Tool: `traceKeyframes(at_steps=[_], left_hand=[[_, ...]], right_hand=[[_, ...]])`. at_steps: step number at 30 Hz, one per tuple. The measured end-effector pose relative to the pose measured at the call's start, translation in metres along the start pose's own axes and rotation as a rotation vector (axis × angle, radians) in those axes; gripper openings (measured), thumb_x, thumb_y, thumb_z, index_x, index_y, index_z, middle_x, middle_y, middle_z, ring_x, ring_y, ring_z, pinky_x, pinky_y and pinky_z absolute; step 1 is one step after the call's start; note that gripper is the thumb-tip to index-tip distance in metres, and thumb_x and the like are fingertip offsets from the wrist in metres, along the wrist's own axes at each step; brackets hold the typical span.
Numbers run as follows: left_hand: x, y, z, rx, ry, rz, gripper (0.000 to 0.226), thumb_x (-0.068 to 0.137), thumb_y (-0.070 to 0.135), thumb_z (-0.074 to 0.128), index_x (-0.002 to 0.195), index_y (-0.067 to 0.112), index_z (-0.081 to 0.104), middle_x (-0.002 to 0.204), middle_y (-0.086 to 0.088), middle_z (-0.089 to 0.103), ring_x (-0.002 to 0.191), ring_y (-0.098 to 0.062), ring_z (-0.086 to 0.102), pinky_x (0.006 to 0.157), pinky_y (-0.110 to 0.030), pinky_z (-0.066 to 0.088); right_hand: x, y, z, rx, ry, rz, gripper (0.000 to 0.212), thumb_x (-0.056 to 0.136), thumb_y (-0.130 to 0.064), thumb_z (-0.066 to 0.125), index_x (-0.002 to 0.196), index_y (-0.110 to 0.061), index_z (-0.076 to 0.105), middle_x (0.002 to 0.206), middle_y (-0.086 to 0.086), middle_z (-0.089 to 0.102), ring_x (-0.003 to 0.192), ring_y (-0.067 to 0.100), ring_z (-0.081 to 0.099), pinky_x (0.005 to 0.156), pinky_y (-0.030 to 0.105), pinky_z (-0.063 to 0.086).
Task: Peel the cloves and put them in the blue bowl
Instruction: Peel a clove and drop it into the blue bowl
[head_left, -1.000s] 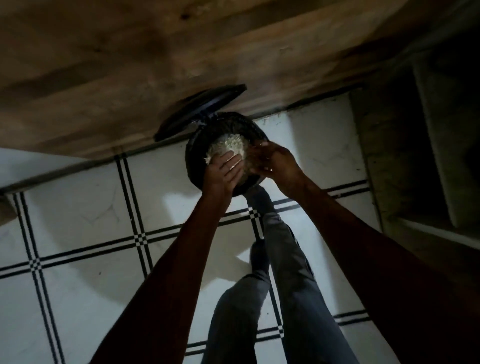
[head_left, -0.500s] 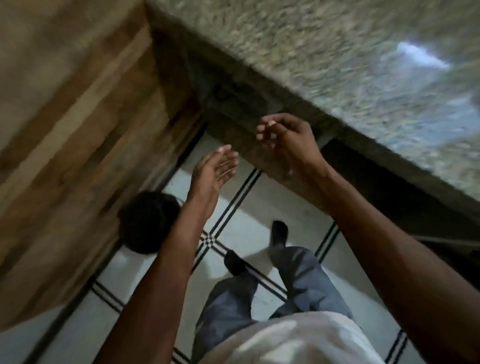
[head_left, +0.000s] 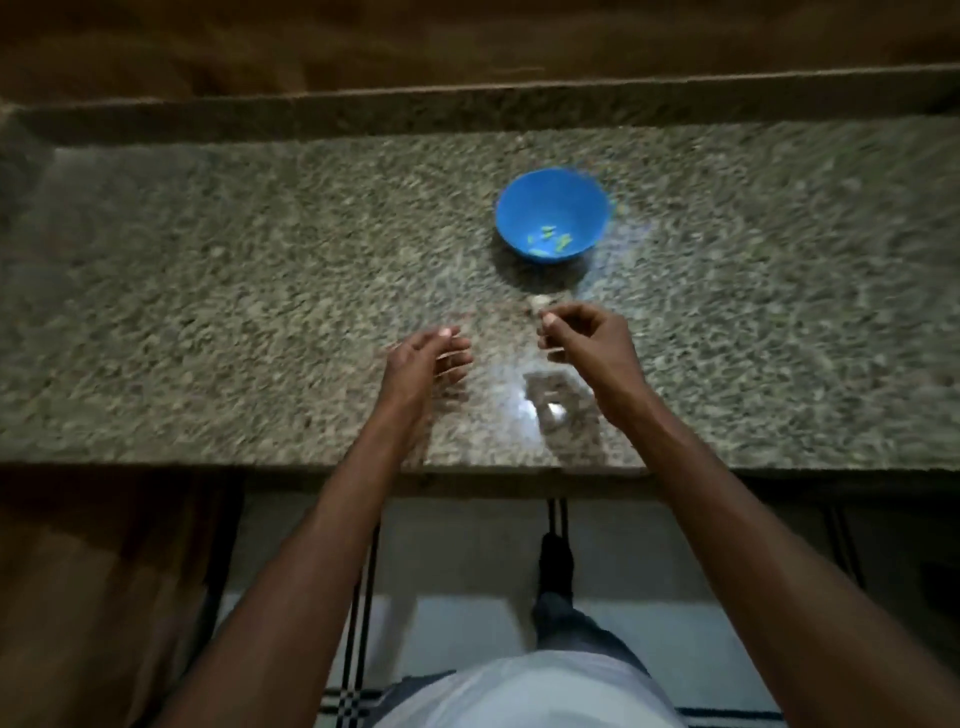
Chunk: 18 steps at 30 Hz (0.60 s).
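Fingers (head_left: 558, 325) of the right hand (head_left: 589, 340) curl and pinch a small pale clove (head_left: 545, 315), just in front of the blue bowl (head_left: 551, 213) on the granite counter (head_left: 260, 291). Left hand (head_left: 421, 364) hovers open nearer the counter's edge, fingers loosely apart, holding nothing. Peeled cloves (head_left: 550, 240) lie inside the bowl.

**Bowl and cloves ahead of my fingers**

I see the blue bowl (head_left: 551, 213) standing upright, well beyond my right fingertips (head_left: 546, 328). It is round and open-topped, and a few small pale peeled cloves (head_left: 550, 240) lie loose on its bottom. Just past those fingertips, between them and the bowl, a small pale clove (head_left: 540, 301) lies blurred; I cannot tell whether it is peeled.
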<state>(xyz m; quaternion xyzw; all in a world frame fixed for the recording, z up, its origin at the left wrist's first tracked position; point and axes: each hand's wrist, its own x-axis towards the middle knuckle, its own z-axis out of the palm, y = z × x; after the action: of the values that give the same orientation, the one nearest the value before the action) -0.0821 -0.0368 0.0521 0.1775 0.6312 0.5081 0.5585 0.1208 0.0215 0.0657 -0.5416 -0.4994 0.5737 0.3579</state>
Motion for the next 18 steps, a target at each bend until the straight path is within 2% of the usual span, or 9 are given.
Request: traceKeyframes(at_steps=[2,4,5,7,8,10,12,15,18], left_hand=[[0.024,-0.004,0.037,0.115,0.010,-0.015,0.014,0.105,0.015,0.056,0.098,0.013,0.068,0.085,-0.005,0.072,0.071,-0.014,0.069,0.062,-0.025,0.057],[0.044,-0.011,0.060,0.237,0.005,-0.008,0.009,0.104,0.014,0.058,0.104,0.012,0.067,0.089,-0.008,0.069,0.073,-0.017,0.066,0.059,-0.024,0.055],[0.053,-0.015,0.066,0.303,0.000,0.025,0.008,0.104,0.014,0.059,0.108,0.012,0.066,0.092,-0.009,0.069,0.077,-0.020,0.066,0.062,-0.025,0.055],[0.067,-0.020,0.073,0.494,-0.018,0.119,0.013,0.101,0.014,0.063,0.113,0.012,0.068,0.102,-0.009,0.070,0.092,-0.023,0.067,0.079,-0.033,0.056],[0.070,-0.019,0.074,0.593,-0.028,0.159,0.015,0.100,0.014,0.065,0.114,0.011,0.069,0.105,-0.007,0.070,0.096,-0.021,0.066,0.085,-0.034,0.054],[0.074,-0.018,0.075,0.752,-0.060,0.238,0.021,0.095,0.012,0.066,0.115,0.008,0.069,0.103,-0.007,0.070,0.094,-0.018,0.064,0.084,-0.028,0.050],[0.075,-0.018,0.072,0.930,-0.097,0.326,0.038,0.086,0.020,0.062,0.120,0.005,0.069,0.107,-0.007,0.068,0.091,-0.019,0.064,0.081,-0.025,0.048],[0.080,-0.022,0.063,1.101,-0.148,0.379,0.046,0.084,0.019,0.065,0.128,0.003,0.066,0.114,-0.012,0.060,0.096,-0.019,0.060,0.085,-0.024,0.045],[0.084,-0.026,0.059,1.094,-0.133,0.419,0.045,0.083,0.017,0.065,0.127,0.007,0.067,0.111,-0.011,0.056,0.095,-0.017,0.057,0.085,-0.027,0.048]], right_hand=[[0.014,0.013,-0.039,-0.105,0.064,0.012,0.013,0.100,-0.009,0.066,0.095,-0.016,0.075,0.084,0.007,0.075,0.073,0.011,0.073,0.067,0.027,0.057],[0.025,0.027,-0.069,-0.186,0.144,0.047,0.014,0.099,-0.011,0.067,0.092,-0.020,0.076,0.085,0.005,0.076,0.077,0.015,0.074,0.069,0.033,0.059],[0.030,0.032,-0.081,-0.234,0.177,0.070,0.013,0.098,-0.012,0.068,0.093,-0.021,0.077,0.087,0.004,0.077,0.080,0.017,0.075,0.070,0.035,0.060],[0.042,0.040,-0.097,-0.335,0.197,0.081,0.010,0.096,-0.015,0.069,0.098,-0.019,0.078,0.088,0.001,0.077,0.080,0.015,0.074,0.071,0.036,0.063],[0.050,0.043,-0.100,-0.377,0.197,0.073,0.010,0.096,-0.016,0.070,0.101,-0.018,0.078,0.088,-0.001,0.076,0.075,0.009,0.073,0.071,0.034,0.063],[0.062,0.042,-0.101,-0.458,0.185,0.021,0.015,0.095,-0.014,0.070,0.108,-0.013,0.078,0.089,-0.003,0.074,0.064,0.000,0.067,0.066,0.026,0.060],[0.074,0.036,-0.095,-0.574,0.149,-0.082,0.022,0.095,-0.011,0.070,0.115,-0.008,0.077,0.098,0.000,0.070,0.068,0.002,0.065,0.068,0.019,0.056],[0.092,0.030,-0.084,-0.682,0.118,-0.149,0.029,0.093,-0.012,0.069,0.121,-0.005,0.075,0.113,0.014,0.067,0.089,0.026,0.071,0.089,0.036,0.058],[0.103,0.024,-0.086,-0.663,0.154,-0.135,0.027,0.094,-0.007,0.067,0.119,-0.006,0.076,0.116,0.018,0.073,0.101,0.029,0.072,0.096,0.044,0.060]])
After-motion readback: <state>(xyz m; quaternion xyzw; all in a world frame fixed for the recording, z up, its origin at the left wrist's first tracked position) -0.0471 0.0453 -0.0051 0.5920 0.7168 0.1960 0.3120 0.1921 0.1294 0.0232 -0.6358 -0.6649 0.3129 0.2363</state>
